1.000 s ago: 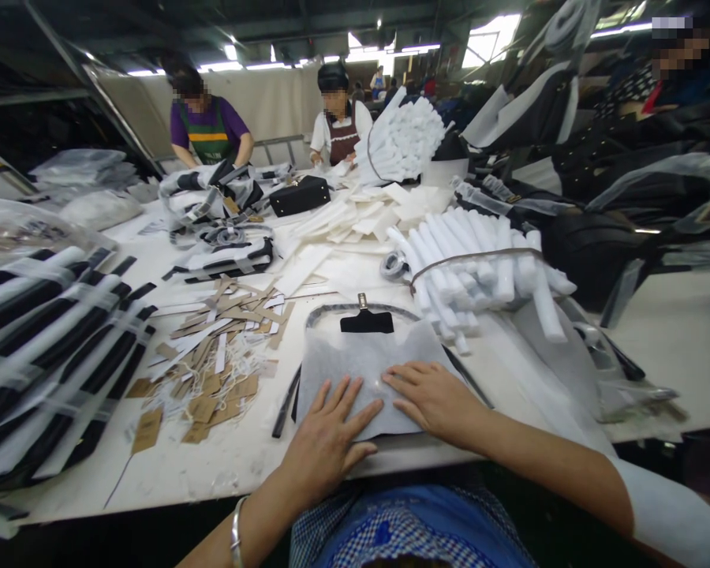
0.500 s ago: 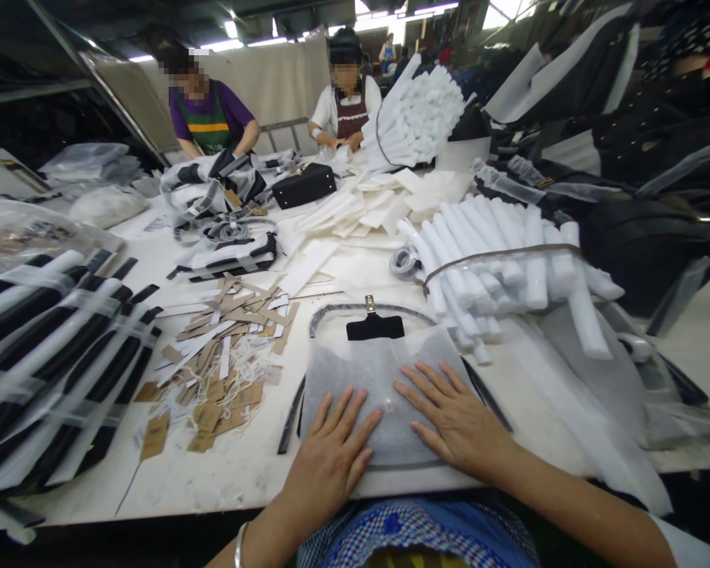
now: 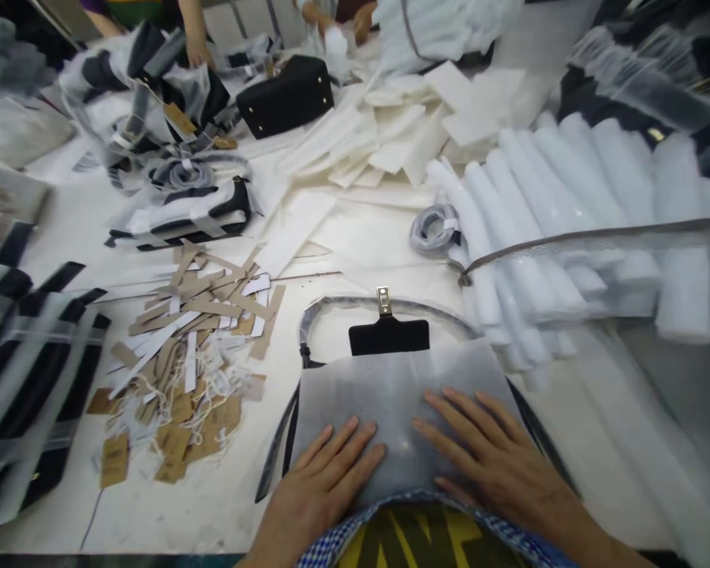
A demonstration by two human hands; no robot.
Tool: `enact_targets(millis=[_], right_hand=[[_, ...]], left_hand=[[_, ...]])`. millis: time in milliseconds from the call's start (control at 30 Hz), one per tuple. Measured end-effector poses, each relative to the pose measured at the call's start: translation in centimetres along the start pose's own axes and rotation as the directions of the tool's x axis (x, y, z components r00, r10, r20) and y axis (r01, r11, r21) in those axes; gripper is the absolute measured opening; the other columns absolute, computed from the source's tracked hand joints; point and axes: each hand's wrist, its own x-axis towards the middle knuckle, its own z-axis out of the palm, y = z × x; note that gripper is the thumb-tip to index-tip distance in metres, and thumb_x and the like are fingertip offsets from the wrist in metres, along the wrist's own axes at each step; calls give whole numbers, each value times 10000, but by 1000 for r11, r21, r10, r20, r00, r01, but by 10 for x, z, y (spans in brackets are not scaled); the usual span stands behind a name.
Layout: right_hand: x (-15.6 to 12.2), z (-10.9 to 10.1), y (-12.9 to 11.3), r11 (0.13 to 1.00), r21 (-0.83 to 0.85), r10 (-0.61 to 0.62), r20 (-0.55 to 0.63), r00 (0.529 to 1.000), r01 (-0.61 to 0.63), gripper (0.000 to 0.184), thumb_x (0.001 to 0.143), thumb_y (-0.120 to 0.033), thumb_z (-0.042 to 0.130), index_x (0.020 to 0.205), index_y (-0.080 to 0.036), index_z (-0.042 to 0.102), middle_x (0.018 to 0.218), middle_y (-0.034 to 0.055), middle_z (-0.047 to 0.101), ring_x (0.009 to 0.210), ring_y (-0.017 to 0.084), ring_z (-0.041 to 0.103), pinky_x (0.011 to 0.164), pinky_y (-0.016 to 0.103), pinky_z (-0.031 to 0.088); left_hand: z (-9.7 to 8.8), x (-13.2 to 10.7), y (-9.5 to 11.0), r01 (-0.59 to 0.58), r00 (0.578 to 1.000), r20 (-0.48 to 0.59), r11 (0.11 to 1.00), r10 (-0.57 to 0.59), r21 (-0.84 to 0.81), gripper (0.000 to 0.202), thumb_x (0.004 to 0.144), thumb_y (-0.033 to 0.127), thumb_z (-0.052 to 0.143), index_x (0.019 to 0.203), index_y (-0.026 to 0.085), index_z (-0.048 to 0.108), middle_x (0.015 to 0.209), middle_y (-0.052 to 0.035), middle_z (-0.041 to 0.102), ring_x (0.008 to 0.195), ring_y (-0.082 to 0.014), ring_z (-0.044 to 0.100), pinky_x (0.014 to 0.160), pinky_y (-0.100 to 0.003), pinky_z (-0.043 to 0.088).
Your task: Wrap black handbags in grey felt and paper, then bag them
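A sheet of translucent white foam point(image 3: 390, 386) lies over a black handbag on the table before me. My left hand point(image 3: 331, 465) rests flat on the sheet's left part, its fingers stretched out. On the right part, my right hand point(image 3: 479, 442) lies flat with its fingers spread. Above the sheet's far edge shows the bag's black flap tab point(image 3: 389, 336) with a metal clasp point(image 3: 383, 300). The wrapped handle point(image 3: 355, 301) arches behind it. Black straps stick out at both sides; most of the bag's body is hidden under the sheet.
Left of the bag lie paper strips point(image 3: 195, 304) and brown tags point(image 3: 174, 442) with strings. Wrapped black bags point(image 3: 29, 394) are stacked farther left. A bundle of white foam rolls point(image 3: 568, 229) stands right. Behind are foam sheets point(image 3: 390, 134), a black bag point(image 3: 287, 95) and co-workers' hands point(image 3: 198, 51).
The view has tilted down and come closer to the table. Both hands stay flat on the foam sheet, which now looks smoother and flatter.
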Motion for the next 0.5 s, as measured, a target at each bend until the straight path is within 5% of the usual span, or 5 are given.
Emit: enact_targets(millis=[200,500], right_hand=[[11,-6,3,994,86,-66,1,998,66,436,963,-426,546,1397,-419,501,1336,83,613,1228,300,543,1014,545,397],[12,-12,5,986,113,-125,18,992,122,370,935,-341,610,1304,-350,590,1353,123,594,1268,338,512,998,599,430]], left_hand=[[-23,22,-9,64,975,222,984,-26,-167,438,1054,304,358,1489,262,385,1410,11,583,1255,-153,548,982,-307,484],[-20,20,2,107,971,229,982,-69,-159,524,1021,168,390,1504,366,341,1400,-11,559,1268,-205,518,988,-347,489]])
